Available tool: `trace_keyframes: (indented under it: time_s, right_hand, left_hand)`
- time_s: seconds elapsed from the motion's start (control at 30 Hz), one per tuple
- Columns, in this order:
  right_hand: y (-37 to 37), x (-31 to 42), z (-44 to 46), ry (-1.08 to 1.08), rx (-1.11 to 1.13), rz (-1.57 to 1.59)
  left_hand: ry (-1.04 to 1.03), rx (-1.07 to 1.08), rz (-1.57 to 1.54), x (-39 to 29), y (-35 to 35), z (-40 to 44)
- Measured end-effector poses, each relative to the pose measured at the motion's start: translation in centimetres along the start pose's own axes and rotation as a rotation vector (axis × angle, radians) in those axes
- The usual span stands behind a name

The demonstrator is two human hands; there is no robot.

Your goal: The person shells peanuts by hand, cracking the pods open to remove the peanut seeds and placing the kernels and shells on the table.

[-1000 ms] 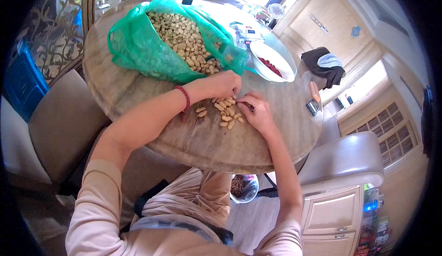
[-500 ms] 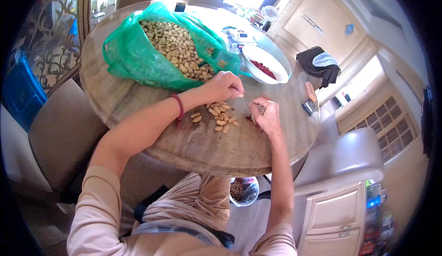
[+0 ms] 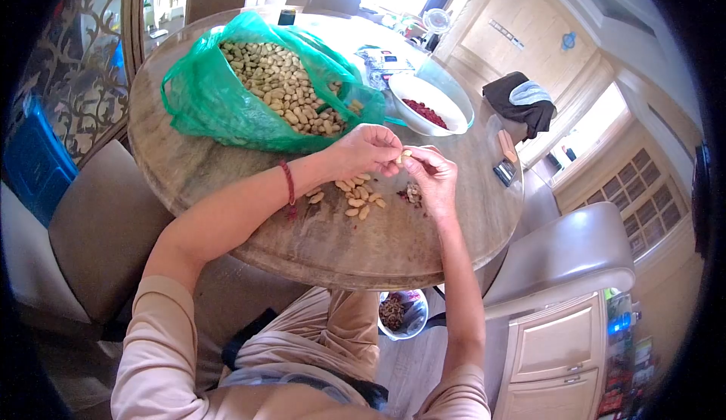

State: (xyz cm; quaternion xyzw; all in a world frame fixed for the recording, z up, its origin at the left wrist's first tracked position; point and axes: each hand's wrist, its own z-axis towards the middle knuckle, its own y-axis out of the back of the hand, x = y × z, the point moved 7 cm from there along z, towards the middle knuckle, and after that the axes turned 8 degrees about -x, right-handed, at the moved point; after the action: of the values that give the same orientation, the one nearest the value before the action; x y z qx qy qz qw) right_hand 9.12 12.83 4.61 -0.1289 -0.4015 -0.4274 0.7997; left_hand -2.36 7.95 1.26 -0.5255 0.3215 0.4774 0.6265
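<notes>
My left hand [image 3: 370,150] and my right hand [image 3: 432,178] meet above the table, fingertips pinched on one small pale peanut [image 3: 405,157]. Below them a loose group of unshelled peanuts [image 3: 359,195] lies on the wood. A little pile of shell and skin bits [image 3: 412,194] sits beside my right hand. Behind my left hand, a green plastic bag [image 3: 204,110] stands open, full of peanuts in their shells [image 3: 280,80]. A white bowl [image 3: 452,110] with red kernels [image 3: 425,112] is beyond my right hand.
The round table [image 3: 318,246] has clear packages [image 3: 386,65] at its back and a phone-like dark object [image 3: 504,170] at its right edge. A bin [image 3: 414,320] holding shells stands on the floor below. Chairs [image 3: 563,261] flank the table, one draped with dark cloth [image 3: 525,102].
My hands parted and have come together again, now with the peanut between them. My right hand has left the loose peanuts, and shell bits now show beside it.
</notes>
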Motion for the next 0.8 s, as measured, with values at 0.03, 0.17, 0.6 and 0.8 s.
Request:
trace_keyframes:
  time_s: [0.03,0.17,0.6,0.8]
  right_hand:
    - [0.1,0.0,0.0,0.008,-0.012,0.014]
    - [0.6,-0.3,0.0,0.029,-0.058,-0.032]
    - [0.3,-1.2,-0.3,-0.146,-0.042,-0.028]
    - [0.3,-1.3,-0.3,-0.187,-0.047,-0.014]
  left_hand:
    - [-0.023,-0.03,0.088,-0.3,0.1,0.0]
    - [-0.252,0.063,0.309,-1.5,-1.0,-0.1]
    - [-0.392,-0.068,0.568,-2.7,-1.0,-0.6]
    - [-0.373,-0.07,0.543,-2.4,-1.0,-0.5]
